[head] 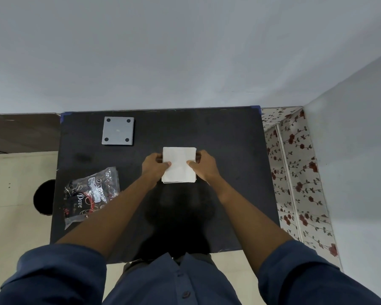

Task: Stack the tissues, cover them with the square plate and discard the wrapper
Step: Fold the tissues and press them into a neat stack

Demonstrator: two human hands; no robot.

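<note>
Thumbs on top, fingers tucked under: left hand [154, 167] and right hand [204, 166] clamp the white tissue stack [179, 165] by its side edges. Square plate [118, 131] lies behind-left of stack, wrapper [90, 193] near-left, all on black table [229, 172].

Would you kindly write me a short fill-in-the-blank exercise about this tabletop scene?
1. Both hands hold the stack of ____ tissues.
2. The grey square plate has ____ dark dots, one near each corner.
3. The wrapper lies on the person's ____ side of the black table.

Missing words: white; four; left
</note>
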